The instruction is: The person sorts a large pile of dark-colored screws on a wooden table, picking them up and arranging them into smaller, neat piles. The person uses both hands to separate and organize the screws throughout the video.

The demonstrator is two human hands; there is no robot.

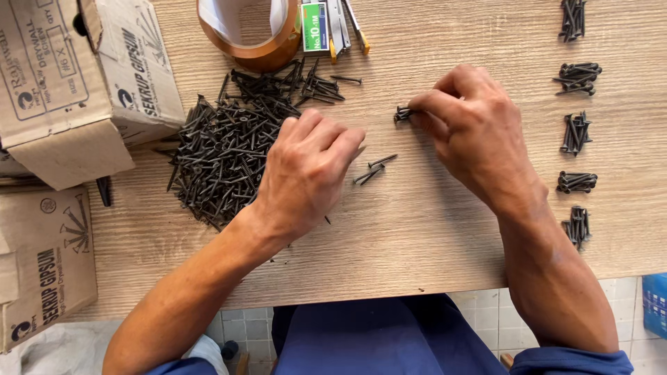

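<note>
A big heap of black screws (pixel 222 142) lies on the wooden table (pixel 417 236). My left hand (pixel 306 170) rests palm down at the heap's right edge, fingers curled over the table; whether it holds anything is hidden. Three loose screws (pixel 372 170) lie just off its fingertips. My right hand (pixel 472 128) pinches a small bunch of screws (pixel 403 113) between thumb and fingers, heads pointing left, just above the table.
Several small bundles of screws (pixel 577 132) lie in a column along the right edge. Open cardboard boxes (pixel 69 76) stand at the left. A roll of brown tape (pixel 250 31), a small green box (pixel 314 26) and a stapler (pixel 340 24) sit at the back.
</note>
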